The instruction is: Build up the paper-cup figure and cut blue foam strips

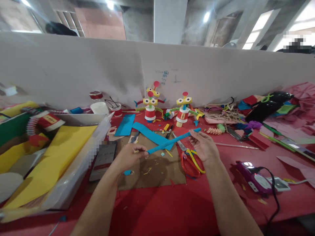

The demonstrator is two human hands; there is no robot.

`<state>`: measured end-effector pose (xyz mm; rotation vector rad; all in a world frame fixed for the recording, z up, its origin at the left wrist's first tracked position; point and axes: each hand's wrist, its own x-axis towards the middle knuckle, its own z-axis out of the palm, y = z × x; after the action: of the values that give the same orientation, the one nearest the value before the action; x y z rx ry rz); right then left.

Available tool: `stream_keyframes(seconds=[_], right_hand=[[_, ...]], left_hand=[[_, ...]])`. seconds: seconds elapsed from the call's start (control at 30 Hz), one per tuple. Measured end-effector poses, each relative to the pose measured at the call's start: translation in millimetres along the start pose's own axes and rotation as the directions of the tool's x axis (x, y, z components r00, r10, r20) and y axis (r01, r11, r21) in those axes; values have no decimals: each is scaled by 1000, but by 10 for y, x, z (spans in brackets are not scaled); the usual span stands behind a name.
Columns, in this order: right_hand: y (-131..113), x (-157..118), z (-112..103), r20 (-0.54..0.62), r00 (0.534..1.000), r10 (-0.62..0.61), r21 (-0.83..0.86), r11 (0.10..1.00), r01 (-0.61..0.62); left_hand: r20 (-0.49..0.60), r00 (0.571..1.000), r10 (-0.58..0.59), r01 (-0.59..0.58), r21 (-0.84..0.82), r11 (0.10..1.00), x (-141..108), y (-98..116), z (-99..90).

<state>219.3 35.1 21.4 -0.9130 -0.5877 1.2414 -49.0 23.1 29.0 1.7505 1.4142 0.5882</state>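
A narrow blue paper strip (pixel 172 141) is stretched between my two hands, tilted up to the right. My left hand (pixel 134 154) pinches its lower left end. My right hand (pixel 203 144) has its fingers closed on the upper right end. Beneath it a wider blue paper strip (pixel 147 132) lies across a brown cardboard sheet (pixel 157 173). Scissors with red handles (pixel 188 168) and a yellow-handled pair (pixel 197 162) lie just below my right hand. A blue paper rectangle (pixel 125 125) rests farther back on the left.
Several paper-cup robot figures (pixel 183 113) stand by the white partition (pixel 110 68). At left are a phone (pixel 103 160) and a box holding yellow paper (pixel 56 157). A purple device (pixel 254 178) with a cable, a black bottle (pixel 267 106) and crumpled pink paper (pixel 302 101) lie right.
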Motion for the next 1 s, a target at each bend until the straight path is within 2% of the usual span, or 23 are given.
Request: stream_keyframes(seconds=[0.13, 0.27, 0.33, 0.4, 0.47, 0.5, 0.53, 0.6, 0.73, 0.87, 1.0], right_hand=[[-58, 34, -58, -52, 998, -29, 61, 998, 32], [-128, 80, -118, -230, 961, -156, 182, 963, 200], [-112, 67, -102, -249, 950, -187, 152, 962, 229], [-20, -5, -22, -173, 975, -142, 60, 986, 155], [143, -137, 116, -19, 999, -32, -64, 997, 31], [241, -216, 193, 132, 990, 48, -174, 984, -24], [338, -294, 266, 264, 958, 113, -257, 965, -43], [501, -419, 374, 353, 921, 164, -319, 947, -47], [564, -434, 368, 260, 956, 137, -321, 946, -48], [337, -226, 198, 91, 993, 69, -130, 990, -57], [95, -43, 48, -52, 997, -61, 16, 998, 61]], left_hand=[[-12, 1000, 21, -20, 18, 1000, 6, -30, -22], [-130, 991, 41, -30, 83, 996, 13, -72, -44], [-195, 980, 44, -29, 77, 997, 15, -69, -27], [-243, 969, 43, -38, 25, 999, 16, -39, 21], [-253, 967, 36, -45, -30, 999, 16, 11, 96], [-242, 970, 34, -47, -50, 998, 15, 39, 140], [-226, 973, 40, -55, -59, 997, 14, 65, 183], [-179, 980, 84, -94, -49, 994, 10, 105, 261], [-137, 976, 172, -172, 8, 985, 7, 107, 314], [-197, 970, 144, -125, 109, 986, 21, 31, 222], [-255, 953, 165, -116, 198, 973, 45, -46, 122]])
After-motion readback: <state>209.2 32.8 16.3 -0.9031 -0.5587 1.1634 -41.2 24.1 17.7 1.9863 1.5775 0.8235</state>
